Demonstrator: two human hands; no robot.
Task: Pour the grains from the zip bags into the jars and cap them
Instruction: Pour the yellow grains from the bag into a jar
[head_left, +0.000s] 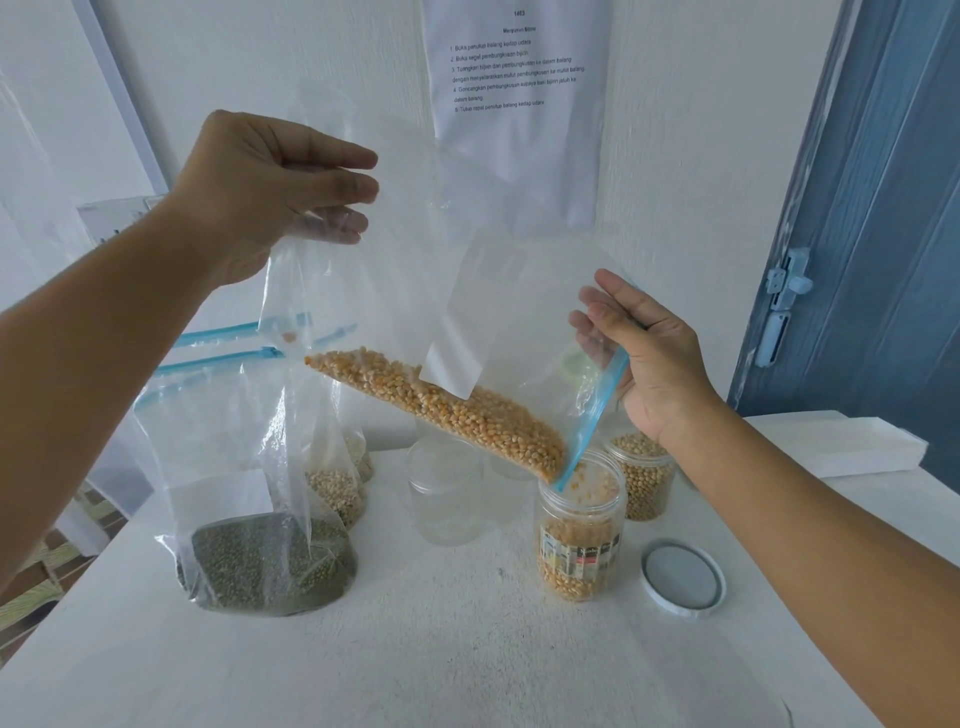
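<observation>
Left hand pinches corn bag bottom high, tilting kernels downhill | right hand grips zip mouth, aiming into open jar on worktop | lid beside, awaiting capping

Home room w/ white table, blue door, instruction sheet on wall.

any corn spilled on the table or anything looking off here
Nothing stands out. The corn bag, held by the left hand and right hand, empties into the open jar. No stray kernels show on the table; the lid lies beside the jar.
</observation>
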